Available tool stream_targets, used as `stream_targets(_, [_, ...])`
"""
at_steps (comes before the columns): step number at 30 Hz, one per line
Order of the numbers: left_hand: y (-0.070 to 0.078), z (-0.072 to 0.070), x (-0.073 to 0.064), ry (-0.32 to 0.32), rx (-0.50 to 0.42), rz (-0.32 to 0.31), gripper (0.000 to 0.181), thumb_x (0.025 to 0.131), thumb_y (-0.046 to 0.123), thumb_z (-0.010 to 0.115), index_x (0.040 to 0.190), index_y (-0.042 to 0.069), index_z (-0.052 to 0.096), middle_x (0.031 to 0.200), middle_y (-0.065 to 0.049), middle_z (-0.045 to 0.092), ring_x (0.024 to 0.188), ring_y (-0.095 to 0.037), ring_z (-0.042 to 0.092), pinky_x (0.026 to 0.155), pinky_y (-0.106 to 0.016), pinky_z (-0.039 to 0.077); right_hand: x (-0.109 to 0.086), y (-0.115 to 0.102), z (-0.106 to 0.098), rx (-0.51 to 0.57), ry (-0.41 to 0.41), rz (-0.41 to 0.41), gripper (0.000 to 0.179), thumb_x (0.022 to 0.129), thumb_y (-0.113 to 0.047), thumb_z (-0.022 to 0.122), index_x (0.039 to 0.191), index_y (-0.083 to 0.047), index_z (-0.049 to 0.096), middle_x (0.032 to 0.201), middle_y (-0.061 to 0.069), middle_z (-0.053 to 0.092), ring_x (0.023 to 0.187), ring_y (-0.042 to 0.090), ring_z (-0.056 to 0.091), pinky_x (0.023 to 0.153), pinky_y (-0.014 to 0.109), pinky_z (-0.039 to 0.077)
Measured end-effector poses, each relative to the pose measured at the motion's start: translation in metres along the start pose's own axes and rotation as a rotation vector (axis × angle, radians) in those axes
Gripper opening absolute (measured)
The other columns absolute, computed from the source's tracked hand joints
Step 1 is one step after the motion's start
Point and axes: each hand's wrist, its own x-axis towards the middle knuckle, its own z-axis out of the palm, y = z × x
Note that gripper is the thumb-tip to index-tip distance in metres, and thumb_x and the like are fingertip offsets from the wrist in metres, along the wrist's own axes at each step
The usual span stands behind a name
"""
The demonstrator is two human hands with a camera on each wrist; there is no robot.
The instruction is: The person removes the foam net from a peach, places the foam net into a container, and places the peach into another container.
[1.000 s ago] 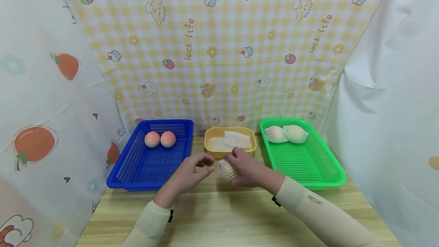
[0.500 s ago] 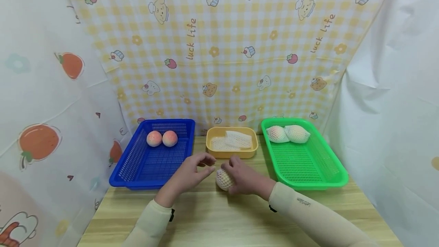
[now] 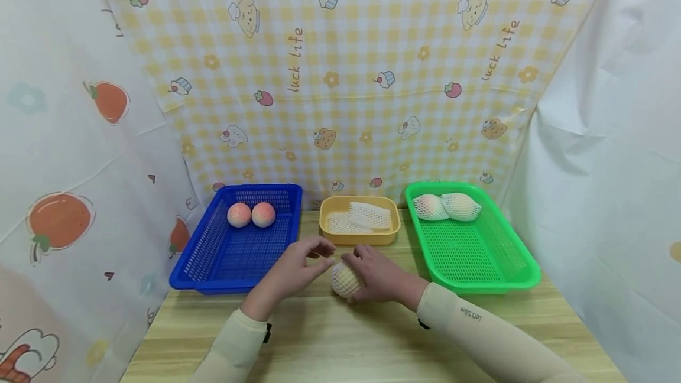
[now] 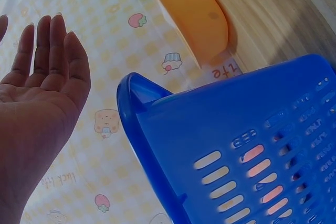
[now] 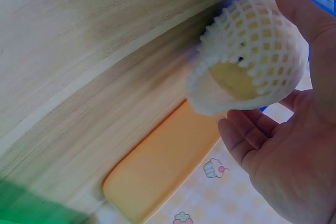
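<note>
A peach in a white foam net [image 3: 344,280] is at the middle of the table, in front of the small box. My right hand [image 3: 379,274] grips it from the right between thumb and fingers. In the right wrist view the foam net [image 5: 257,40] covers most of the fruit, and a yellowish patch shows through its open end. To the left of the peach, my left hand [image 3: 299,263] hovers with loosely bent fingers and holds nothing. The left wrist view shows this hand [image 4: 44,85] with its palm bare.
On the left a blue basket [image 3: 181,276] holds two bare peaches [image 3: 251,215]. A yellow box [image 3: 332,239] with white foam nets [image 3: 368,216] stands behind my hands. The green basket [image 3: 524,276] at right contains two netted peaches [image 3: 447,207]. Patterned cloth hangs behind.
My right hand has brought the netted peach a little nearer to me and slightly left, away from the yellow box. The left hand has stayed nearly still.
</note>
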Motion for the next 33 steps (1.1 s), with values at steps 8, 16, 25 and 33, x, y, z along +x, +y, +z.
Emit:
stream_targets(8, [0.001, 0.0, 0.0, 0.001, -0.003, -0.007, 0.019, 0.11, 0.025, 0.073, 0.127, 0.017, 0.074, 0.125, -0.006, 0.075, 0.117, -0.022, 0.071, 0.104, -0.053, 0.058, -0.001, 0.003, 0.004, -0.019, 0.025, -0.035, 0.095, 0.08, -0.067, 0.093, 0.154, -0.018, 0.057, 0.125, 0.0, 0.053, 0.111, 0.015, 0.05, 0.097, 0.036, 0.055])
stream_targets(16, [0.0, 0.001, 0.0, 0.002, 0.006, -0.028, 0.018, 0.11, 0.025, 0.074, 0.127, 0.018, 0.074, 0.125, -0.002, 0.075, 0.116, -0.018, 0.071, 0.104, -0.05, 0.058, -0.006, 0.0, -0.001, 0.018, 0.016, -0.03, 0.097, 0.081, -0.066, 0.094, 0.155, -0.016, 0.056, 0.127, 0.0, 0.052, 0.113, 0.016, 0.051, 0.1, 0.037, 0.053])
stream_targets(25, [-0.002, 0.001, 0.0, 0.001, 0.016, -0.011, 0.023, 0.111, 0.027, 0.072, 0.129, 0.013, 0.074, 0.125, -0.002, 0.075, 0.116, -0.02, 0.071, 0.104, -0.051, 0.058, -0.011, 0.005, -0.015, 0.178, 0.033, 0.011, 0.098, 0.085, -0.064, 0.091, 0.159, -0.012, 0.052, 0.144, 0.006, 0.057, 0.129, 0.021, 0.058, 0.109, 0.046, 0.055])
stream_targets(33, [-0.004, 0.002, -0.001, 0.0, -0.015, -0.028, 0.017, 0.11, 0.023, 0.073, 0.126, 0.017, 0.074, 0.122, -0.002, 0.075, 0.115, -0.02, 0.071, 0.105, -0.055, 0.058, -0.026, 0.016, -0.029, 0.377, 0.09, 0.045, 0.094, 0.088, -0.05, 0.094, 0.162, -0.014, 0.049, 0.157, 0.008, 0.054, 0.145, 0.031, 0.053, 0.115, 0.057, 0.05])
